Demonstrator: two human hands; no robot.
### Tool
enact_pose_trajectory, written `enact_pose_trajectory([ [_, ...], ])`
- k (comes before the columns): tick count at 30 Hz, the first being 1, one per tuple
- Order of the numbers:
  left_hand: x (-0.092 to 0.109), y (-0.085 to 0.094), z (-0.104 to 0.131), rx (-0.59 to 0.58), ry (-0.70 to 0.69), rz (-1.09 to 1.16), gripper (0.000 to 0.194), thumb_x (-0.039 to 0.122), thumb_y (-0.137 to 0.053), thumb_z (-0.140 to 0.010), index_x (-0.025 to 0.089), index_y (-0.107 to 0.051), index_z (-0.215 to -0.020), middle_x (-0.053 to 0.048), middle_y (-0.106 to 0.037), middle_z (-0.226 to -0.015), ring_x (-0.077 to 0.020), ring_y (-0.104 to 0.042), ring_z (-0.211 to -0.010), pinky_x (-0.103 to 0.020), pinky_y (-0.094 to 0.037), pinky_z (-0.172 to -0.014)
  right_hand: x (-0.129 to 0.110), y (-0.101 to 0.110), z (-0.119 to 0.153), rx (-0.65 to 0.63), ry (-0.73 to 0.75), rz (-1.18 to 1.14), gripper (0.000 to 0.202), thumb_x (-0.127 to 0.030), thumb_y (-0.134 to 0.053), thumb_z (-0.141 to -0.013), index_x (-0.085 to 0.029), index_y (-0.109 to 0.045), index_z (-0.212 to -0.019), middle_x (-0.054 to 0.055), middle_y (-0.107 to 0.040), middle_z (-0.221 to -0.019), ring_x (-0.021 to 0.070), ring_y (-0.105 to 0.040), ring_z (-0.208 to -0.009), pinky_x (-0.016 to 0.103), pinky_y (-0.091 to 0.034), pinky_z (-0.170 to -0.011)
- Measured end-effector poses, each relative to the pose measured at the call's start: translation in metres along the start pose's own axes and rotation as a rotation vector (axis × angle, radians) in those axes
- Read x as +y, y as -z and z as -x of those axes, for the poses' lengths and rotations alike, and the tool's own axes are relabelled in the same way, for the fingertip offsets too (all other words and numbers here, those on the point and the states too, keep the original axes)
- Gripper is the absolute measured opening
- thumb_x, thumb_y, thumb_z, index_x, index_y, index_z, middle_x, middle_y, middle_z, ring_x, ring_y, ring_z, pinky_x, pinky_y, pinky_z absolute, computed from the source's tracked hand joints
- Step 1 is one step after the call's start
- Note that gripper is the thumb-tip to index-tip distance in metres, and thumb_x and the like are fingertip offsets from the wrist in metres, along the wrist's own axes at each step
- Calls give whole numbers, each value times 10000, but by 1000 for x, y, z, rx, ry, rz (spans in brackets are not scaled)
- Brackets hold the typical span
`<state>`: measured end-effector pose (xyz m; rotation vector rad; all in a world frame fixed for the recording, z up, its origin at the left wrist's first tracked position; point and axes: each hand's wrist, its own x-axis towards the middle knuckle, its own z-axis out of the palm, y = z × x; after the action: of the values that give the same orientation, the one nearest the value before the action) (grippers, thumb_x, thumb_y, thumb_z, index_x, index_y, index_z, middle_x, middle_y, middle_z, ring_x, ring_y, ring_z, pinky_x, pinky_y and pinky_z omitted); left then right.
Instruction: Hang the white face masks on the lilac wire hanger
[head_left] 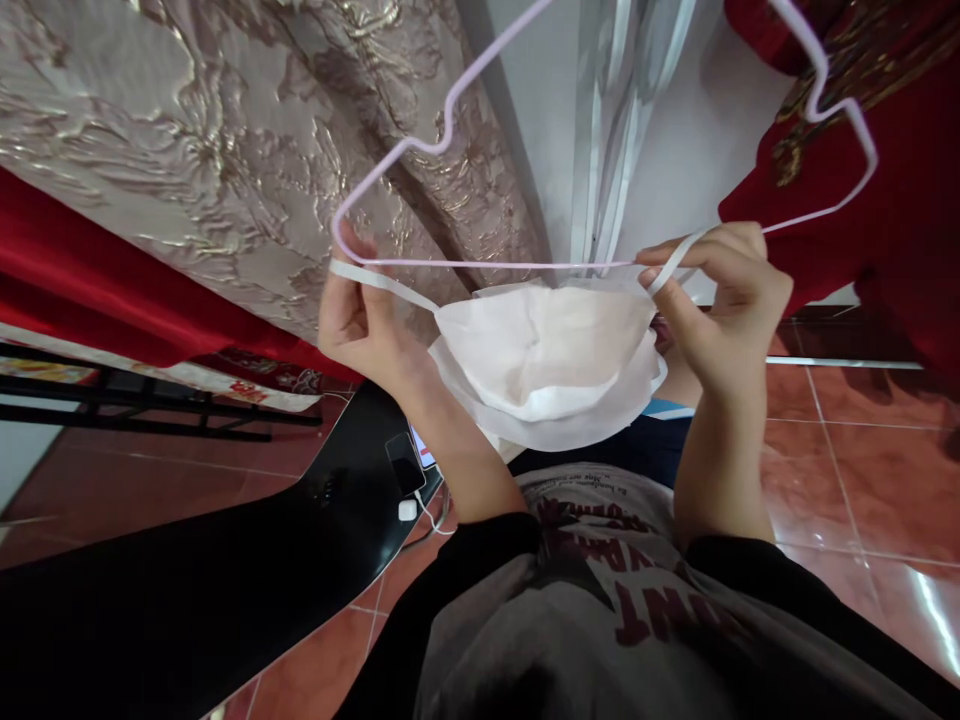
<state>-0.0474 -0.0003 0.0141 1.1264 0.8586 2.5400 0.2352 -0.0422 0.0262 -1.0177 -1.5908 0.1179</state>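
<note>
A pale pink clothes hanger [487,265] is held up in front of me, its long straight bar nearest to my body. Below the bar hangs a white garment [555,345] with a sheer outer layer and thin straps. My left hand [356,315] is closed at the hanger's left corner, where one white strap [394,287] passes over the fingers; the fingertips are partly hidden. With thumb and forefinger, my right hand [724,290] pinches the other strap [670,265] beside the right part of the bar.
Beige and gold embossed fabric [225,140] hangs at the upper left, with red cloth [67,270] below it. More red fabric [900,230] hangs at the right. On a glossy black surface [300,540] lie a phone [405,465] and a small white case [407,510] near a cable.
</note>
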Motion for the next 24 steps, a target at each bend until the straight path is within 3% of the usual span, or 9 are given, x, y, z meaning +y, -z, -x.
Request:
enact_pose_trajectory([
  [4,0,7,-16,-103,4,105,216,261,-906,-1003,223,-881,-1214,-29,-831,-1331,-200,-766,-1290,-332,-550,-1203,2,2,-1,-23,6,19,147,-496,-776,-1040,-365,-844,-1036,-12,-818,-957,257,-714,-1024,524,-516,-1046],
  [6,-3,8,-28,-207,2,80,288,307,-960,-972,189,-884,-1223,-56,-838,-1329,-228,-777,-1289,-356,-576,-1189,3,3,-1,-27,22,32,161,-505,-766,-1045,-364,-840,-1025,-7,-817,-952,255,-713,-1009,525,-512,-1043],
  [8,-4,3,-43,-365,-29,57,329,315,-1002,-934,153,-894,-1199,-79,-872,-1197,-251,-827,-1137,-381,-647,-1073,4,1,0,-24,40,34,175,-508,-755,-1052,-360,-844,-1024,-1,-807,-941,252,-701,-997,524,-514,-1037],
  [11,6,-18,-67,-663,-72,-23,165,166,-904,-1009,128,-903,-1170,-46,-846,-922,-214,-809,-831,-323,-645,-790,5,-2,2,-10,29,39,181,-509,-753,-1050,-362,-858,-1049,8,-793,-951,258,-682,-1018,525,-522,-1035],
  [12,12,-28,-74,-769,-40,-120,171,62,-814,-1048,135,-897,-1179,-40,-836,-964,-197,-792,-834,-303,-615,-759,5,-2,3,-12,14,42,183,-513,-755,-1047,-366,-861,-1059,13,-790,-962,264,-679,-1035,530,-524,-1040],
  [14,24,-45,-85,-851,-63,-247,347,-155,-713,-986,150,-877,-984,3,-753,-838,-159,-678,-755,-269,-524,-707,6,-3,4,-26,-15,54,187,-525,-760,-1038,-374,-865,-1073,23,-781,-976,277,-673,-1064,545,-525,-1057],
  [16,33,-58,-91,-961,12,-389,418,-222,-679,-955,159,-817,-857,24,-666,-747,-160,-604,-711,-285,-467,-692,8,-2,4,-36,-27,71,181,-525,-769,-1029,-382,-867,-1081,28,-773,-968,284,-667,-1075,558,-524,-1072],
  [19,32,-59,-84,-861,175,-400,386,-140,-706,-1026,154,-769,-784,6,-672,-727,-174,-633,-732,-308,-495,-746,11,0,4,-42,-16,79,160,-502,-779,-1025,-390,-870,-1095,24,-783,-961,282,-667,-1067,563,-523,-1081],
  [24,9,-40,-29,-236,393,-120,327,64,-659,-1161,205,-706,-869,33,-650,-691,-143,-640,-642,-286,-504,-640,5,-4,3,-35,-10,114,221,-559,-752,-1035,-375,-870,-1068,17,-825,-1011,281,-697,-1090,554,-527,-1087],
])
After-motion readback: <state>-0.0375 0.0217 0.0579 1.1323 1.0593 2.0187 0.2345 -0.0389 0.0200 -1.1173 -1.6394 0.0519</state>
